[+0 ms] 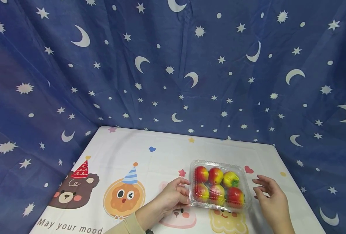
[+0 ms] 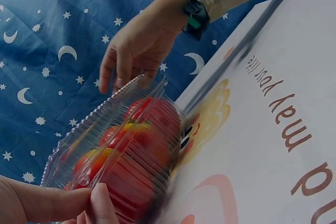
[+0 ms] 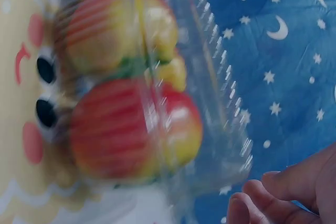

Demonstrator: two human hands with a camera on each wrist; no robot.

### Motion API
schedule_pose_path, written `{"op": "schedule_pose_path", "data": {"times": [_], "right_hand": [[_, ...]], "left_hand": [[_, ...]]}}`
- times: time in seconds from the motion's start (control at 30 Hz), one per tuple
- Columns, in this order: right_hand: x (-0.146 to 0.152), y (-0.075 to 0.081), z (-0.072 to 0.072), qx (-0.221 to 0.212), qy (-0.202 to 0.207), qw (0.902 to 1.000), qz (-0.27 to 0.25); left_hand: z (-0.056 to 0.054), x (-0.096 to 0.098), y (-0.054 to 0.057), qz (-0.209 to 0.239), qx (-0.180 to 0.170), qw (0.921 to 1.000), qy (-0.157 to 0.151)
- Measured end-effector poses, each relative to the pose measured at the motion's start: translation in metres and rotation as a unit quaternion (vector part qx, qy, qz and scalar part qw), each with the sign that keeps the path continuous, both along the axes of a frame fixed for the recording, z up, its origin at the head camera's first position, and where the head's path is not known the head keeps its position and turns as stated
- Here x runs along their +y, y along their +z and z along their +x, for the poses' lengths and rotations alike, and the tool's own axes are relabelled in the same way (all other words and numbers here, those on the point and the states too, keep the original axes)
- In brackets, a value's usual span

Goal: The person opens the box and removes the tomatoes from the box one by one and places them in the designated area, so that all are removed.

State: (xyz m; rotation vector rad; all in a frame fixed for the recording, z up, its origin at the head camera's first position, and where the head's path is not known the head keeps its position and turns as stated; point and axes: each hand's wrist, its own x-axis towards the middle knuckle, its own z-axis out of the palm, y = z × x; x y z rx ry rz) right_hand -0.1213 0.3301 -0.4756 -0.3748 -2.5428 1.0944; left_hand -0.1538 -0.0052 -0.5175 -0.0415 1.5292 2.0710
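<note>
A clear plastic clamshell box [image 1: 219, 163] with its lid down lies on the right half of the table. Inside are several red-and-yellow fruits [image 1: 215, 175], plus a yellow piece [image 1: 231, 179] with a green end. At the box's left edge, my left hand [image 1: 174, 195] pinches the rim; the left wrist view shows its thumb [image 2: 101, 203] and forefinger meeting there. My right hand [image 1: 272, 200] is just off the right side, loosely bent fingers toward the box and nothing in them. The right wrist view shows that hand [image 3: 289, 198] beside the box's corner.
A white tablecloth [image 1: 149, 169] printed with cartoon faces, hearts and stars covers the table. Behind and beside it hangs a blue curtain [image 1: 161, 81] with moons and stars. A dark band [image 2: 195, 18] is worn on the right wrist.
</note>
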Motion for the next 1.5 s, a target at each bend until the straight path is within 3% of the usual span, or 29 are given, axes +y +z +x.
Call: {"op": "schedule_pose_path", "data": {"times": [0.1,0.27,0.5,0.67,0.83,1.1,1.5], "right_hand": [[0.007,-0.008,-0.002,-0.018,0.001,0.9998,0.001],[0.018,-0.016,-0.004,-0.062,0.023,0.9971,-0.038],[0.028,-0.022,-0.009,-0.158,0.03,0.983,-0.09],[0.031,-0.024,-0.011,-0.2,0.042,0.9718,-0.118],[0.033,-0.027,-0.01,-0.212,0.06,0.9644,-0.146],[0.035,-0.031,-0.007,-0.225,0.052,0.955,-0.186],[0.044,-0.04,-0.004,-0.238,0.061,0.924,-0.293]], "left_hand": [[0.0,0.0,0.0,0.0,0.0,1.0,0.0],[0.0,0.001,-0.001,-0.001,0.002,1.0,0.001],[0.0,0.001,-0.002,-0.002,0.001,1.0,0.001],[0.0,0.001,-0.002,-0.005,-0.001,1.0,0.002],[0.0,0.001,-0.002,-0.009,0.0,1.0,0.003],[0.0,0.002,-0.001,-0.007,-0.002,1.0,0.002],[0.002,0.002,0.0,-0.007,0.0,0.9999,0.013]]}}
